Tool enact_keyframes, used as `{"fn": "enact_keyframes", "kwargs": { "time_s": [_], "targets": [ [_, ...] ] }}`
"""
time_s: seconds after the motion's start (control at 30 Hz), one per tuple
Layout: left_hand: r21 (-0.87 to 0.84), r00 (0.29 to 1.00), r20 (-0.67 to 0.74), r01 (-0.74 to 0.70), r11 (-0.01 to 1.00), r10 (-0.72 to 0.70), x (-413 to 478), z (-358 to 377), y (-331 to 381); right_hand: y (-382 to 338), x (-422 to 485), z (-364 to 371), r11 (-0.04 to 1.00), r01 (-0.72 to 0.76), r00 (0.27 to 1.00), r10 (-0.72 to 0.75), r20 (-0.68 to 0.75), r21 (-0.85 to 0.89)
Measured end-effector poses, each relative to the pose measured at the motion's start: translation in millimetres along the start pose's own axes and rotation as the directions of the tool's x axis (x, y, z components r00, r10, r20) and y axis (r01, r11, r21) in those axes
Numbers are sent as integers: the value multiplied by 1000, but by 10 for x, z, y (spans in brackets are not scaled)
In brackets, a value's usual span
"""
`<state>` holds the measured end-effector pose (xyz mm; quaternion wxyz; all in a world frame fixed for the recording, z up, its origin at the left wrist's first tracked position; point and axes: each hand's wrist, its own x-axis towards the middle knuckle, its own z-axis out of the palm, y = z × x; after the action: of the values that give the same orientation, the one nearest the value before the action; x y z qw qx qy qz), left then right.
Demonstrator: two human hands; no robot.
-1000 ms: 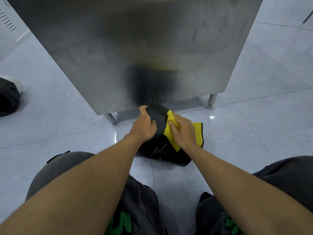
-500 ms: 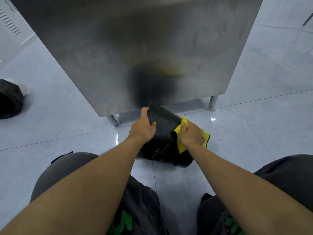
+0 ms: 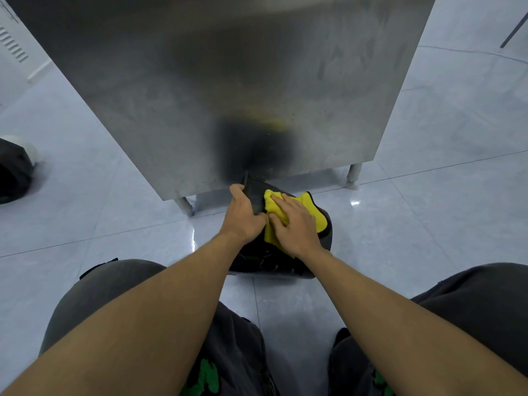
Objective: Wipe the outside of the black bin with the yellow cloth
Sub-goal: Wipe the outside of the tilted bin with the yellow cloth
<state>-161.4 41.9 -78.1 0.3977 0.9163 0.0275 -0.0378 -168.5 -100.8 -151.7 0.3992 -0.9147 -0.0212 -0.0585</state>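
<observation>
Two bare hands work on a black plastic bin [image 3: 265,261] that lies tipped on its side on the pale glossy tiled floor [image 3: 428,224], its upper end tucked against the lower edge of a brushed stainless-steel cabinet panel [image 3: 228,95]. The left hand [image 3: 243,217] clamps the bin's upper rim, thumb over the edge and fingers curled shut around it. The right hand [image 3: 297,227] lies palm-down with fingers spread, pressing a yellow microfibre cloth with dark trim [image 3: 311,210] flat against the bin's upward-facing outer wall; it presses the cloth and does not pinch it. Cloth and left hand touch where the right thumb meets the left knuckles. The cabinet stands on short round metal legs [image 3: 354,174], leaving a low gap above the floor, and the bin's top corner pokes into that gap. Bare floor lies to the right of the bin and in front of it, between the person's knees in dark grey trousers [image 3: 471,310]. Near the floor's left edge, well apart from the bin, sits a dark rounded object with a white rim [image 3: 14,167], only partly in view.
</observation>
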Motion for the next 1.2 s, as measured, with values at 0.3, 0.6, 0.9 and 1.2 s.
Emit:
{"fn": "enact_keyframes", "kwargs": {
  "time_s": [0.3,0.6,0.9,1.2],
  "targets": [
    [101,999,36,-2,995,-2,33,2,-64,376,7,9,948,-304,947,291,-138,-89],
    [-37,997,-8,78,996,-79,103,43,36,-72,-65,-18,990,124,992,-126,31,66],
    [117,993,68,84,990,-93,13,-33,-110,355,-23,6,956,-290,947,281,-158,-38],
    [118,994,68,73,990,-82,54,43,-41,239,-26,-2,996,-79,983,74,-170,-26]
  ]
}}
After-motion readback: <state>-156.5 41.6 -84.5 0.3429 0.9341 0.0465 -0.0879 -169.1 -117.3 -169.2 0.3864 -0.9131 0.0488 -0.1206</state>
